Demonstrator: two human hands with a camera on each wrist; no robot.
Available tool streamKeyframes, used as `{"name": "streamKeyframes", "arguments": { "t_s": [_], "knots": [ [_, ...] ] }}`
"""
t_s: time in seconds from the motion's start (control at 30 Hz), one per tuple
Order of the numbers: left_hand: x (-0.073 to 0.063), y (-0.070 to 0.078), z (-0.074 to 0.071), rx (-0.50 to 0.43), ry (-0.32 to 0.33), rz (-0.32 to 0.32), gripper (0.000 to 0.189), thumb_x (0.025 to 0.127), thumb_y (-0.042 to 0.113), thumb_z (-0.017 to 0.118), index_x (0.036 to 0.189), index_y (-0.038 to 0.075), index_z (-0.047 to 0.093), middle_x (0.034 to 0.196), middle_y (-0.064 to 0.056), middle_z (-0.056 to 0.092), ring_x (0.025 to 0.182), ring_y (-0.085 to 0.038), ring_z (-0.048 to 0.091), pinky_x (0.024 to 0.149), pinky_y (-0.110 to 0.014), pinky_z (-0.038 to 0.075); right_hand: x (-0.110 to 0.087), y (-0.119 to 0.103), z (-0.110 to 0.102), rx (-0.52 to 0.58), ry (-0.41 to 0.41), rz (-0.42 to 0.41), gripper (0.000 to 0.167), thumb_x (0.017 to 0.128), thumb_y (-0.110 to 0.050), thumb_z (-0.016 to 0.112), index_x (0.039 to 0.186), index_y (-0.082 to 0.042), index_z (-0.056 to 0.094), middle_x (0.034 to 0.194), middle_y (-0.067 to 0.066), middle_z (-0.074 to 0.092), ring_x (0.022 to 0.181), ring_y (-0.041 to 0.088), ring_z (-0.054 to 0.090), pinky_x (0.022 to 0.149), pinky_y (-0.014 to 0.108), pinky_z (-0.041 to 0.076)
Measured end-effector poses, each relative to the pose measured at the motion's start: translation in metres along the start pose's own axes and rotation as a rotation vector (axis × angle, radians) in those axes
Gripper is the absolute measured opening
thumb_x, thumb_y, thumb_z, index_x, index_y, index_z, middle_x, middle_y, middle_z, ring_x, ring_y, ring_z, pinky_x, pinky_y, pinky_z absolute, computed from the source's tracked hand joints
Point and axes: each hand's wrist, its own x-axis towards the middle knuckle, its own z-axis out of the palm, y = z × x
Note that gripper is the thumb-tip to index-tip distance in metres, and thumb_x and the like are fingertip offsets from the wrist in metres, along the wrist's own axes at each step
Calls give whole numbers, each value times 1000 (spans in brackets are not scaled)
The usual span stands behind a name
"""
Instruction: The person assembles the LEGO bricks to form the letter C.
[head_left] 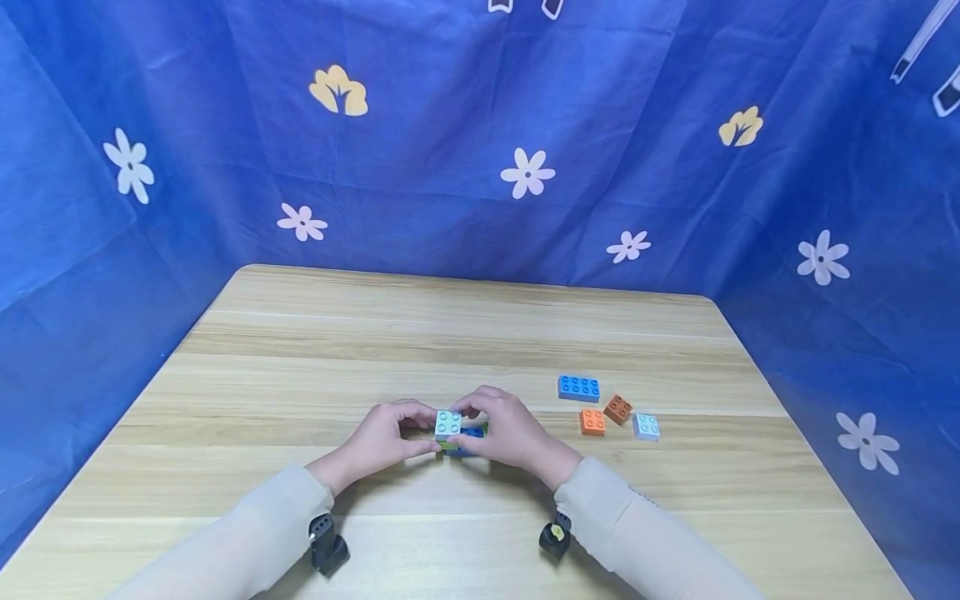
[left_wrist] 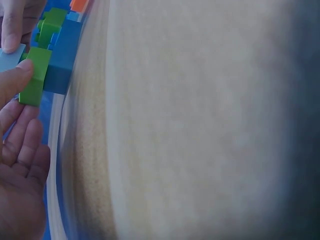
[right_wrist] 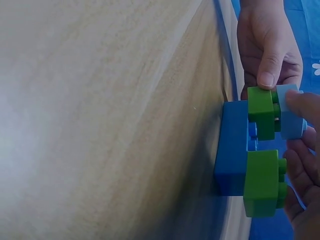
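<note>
A long blue brick (right_wrist: 232, 150) lies on the wooden table between the two hands, with one green brick (right_wrist: 261, 114) on its left end and another green brick (right_wrist: 261, 184) on its right end. My left hand (head_left: 386, 435) pinches the left green brick, thumb on the near side and fingers behind. Between thumb and fingers, my right hand (head_left: 512, 427) holds a light blue brick (head_left: 447, 424) over that green brick. In the right wrist view the green studs show in a narrow gap under the light blue brick. Bare studs top the right green brick.
To the right on the table (head_left: 360, 333) lie a blue eight-stud brick (head_left: 578, 387), an orange brick (head_left: 592, 422), a brownish-orange brick (head_left: 618, 409) and a second light blue brick (head_left: 646, 427). A blue flowered curtain (head_left: 435, 167) surrounds the table's back and sides.
</note>
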Motion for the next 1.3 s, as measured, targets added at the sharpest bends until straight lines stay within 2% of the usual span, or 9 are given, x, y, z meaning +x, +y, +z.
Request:
{"name": "streamKeyframes", "arguments": {
  "t_s": [0.23,0.47,0.7,0.87,1.1,1.3],
  "knots": [
    [0,0,0,0,3,4,31,74,13,82,102,8,70,93,6,67,85,-16,64,78,-32,53,4,0,-1,-5,-26,5,36,77,-29,81,105,-11,69,95,-6,64,86,6,57,76,20,49],
    [-1,-1,0,1,5,6,31,74,13,82,102,7,70,94,6,67,85,-16,63,79,-31,53,6,-4,-2,-8,-37,44,33,75,-25,82,101,-10,69,92,-5,64,83,5,57,73,17,48],
    [-1,0,-1,-2,-2,-11,33,74,15,82,104,7,69,94,6,67,86,-17,63,80,-33,52,10,-8,-3,-53,-59,57,30,74,-25,83,98,-11,71,87,-6,64,79,6,57,69,16,46],
    [0,2,-1,-4,-4,-16,33,74,17,82,104,9,69,94,6,67,87,-17,63,81,-35,52,10,-9,-3,-38,-59,76,30,73,-25,84,97,-11,71,87,-6,65,79,6,57,70,17,47],
    [1,4,1,-53,39,-18,34,74,17,83,105,11,69,95,5,68,88,-21,64,84,-43,49,8,-7,-1,6,-37,87,30,73,-23,84,97,-10,72,89,-5,65,80,6,59,72,19,49],
    [1,9,3,-78,77,-25,34,73,13,83,104,10,69,96,2,68,90,-24,64,84,-48,49,7,-5,1,-3,-34,91,31,74,-25,83,99,-10,71,89,-6,65,80,4,58,71,16,48]
  ]
}}
